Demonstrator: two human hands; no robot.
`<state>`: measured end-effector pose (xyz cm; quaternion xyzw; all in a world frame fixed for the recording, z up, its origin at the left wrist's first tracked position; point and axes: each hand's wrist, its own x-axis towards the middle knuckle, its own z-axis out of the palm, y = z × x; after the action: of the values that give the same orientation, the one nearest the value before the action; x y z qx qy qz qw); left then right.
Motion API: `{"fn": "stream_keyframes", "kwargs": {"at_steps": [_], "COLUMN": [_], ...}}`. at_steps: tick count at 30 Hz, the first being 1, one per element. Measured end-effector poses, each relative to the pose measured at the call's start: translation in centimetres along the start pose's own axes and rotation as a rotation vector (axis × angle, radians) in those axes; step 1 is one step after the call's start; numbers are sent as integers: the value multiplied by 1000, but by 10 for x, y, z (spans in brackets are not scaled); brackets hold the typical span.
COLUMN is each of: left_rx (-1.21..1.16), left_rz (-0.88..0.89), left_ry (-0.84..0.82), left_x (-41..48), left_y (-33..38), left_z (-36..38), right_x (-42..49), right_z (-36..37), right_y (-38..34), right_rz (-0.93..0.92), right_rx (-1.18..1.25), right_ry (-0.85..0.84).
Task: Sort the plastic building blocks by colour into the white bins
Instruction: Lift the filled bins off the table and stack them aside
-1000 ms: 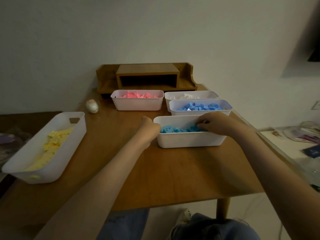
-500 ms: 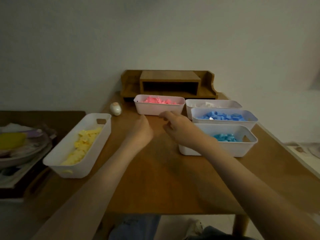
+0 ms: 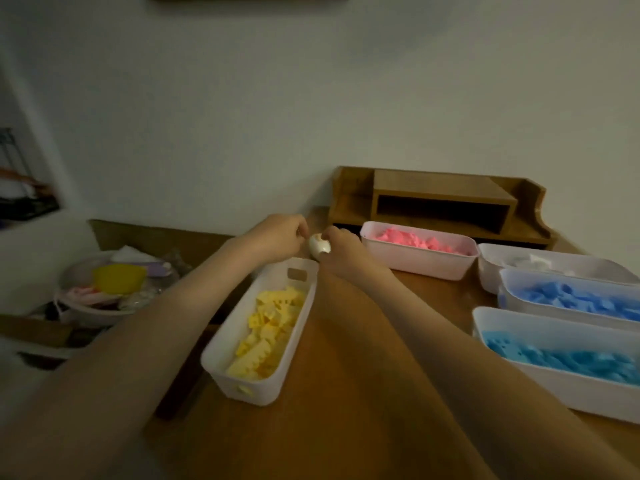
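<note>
Left hand (image 3: 275, 239) and right hand (image 3: 343, 249) moved to egg (image 3: 319, 247) behind yellow bin (image 3: 258, 389); fingers (image 3: 300, 226) curled, grip unclear

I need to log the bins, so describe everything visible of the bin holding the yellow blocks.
The yellow-block bin is a long white plastic tub with rounded corners and a handle slot in each end wall. It stands upright near the left edge of the wooden table, its length running away from the camera, holding a heap of yellow blocks. The left forearm passes beside it; contact is unclear.
</note>
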<state>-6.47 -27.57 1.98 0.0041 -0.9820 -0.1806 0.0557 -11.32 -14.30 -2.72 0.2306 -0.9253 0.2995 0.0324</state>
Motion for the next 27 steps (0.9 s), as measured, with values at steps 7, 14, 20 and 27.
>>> {"fn": "stream_keyframes", "kwargs": {"at_steps": [7,14,20,27], "left_rx": [155,130,34,-460], "left_rz": [-2,48,97,107], "left_ry": [-160,-253,-176,-217], "left_x": [59,121,165,192], "left_y": [-39,-54,-57,-44], "left_z": [3,38,53,66], "right_x": [74,118,139,160], "right_z": [47,66,52,34], "right_y": [16,46,46,54], "right_rz": [231,180,183,276], "right_rx": [-124,-158,-14,313], "right_ry": [-19,-70,227,443]}}
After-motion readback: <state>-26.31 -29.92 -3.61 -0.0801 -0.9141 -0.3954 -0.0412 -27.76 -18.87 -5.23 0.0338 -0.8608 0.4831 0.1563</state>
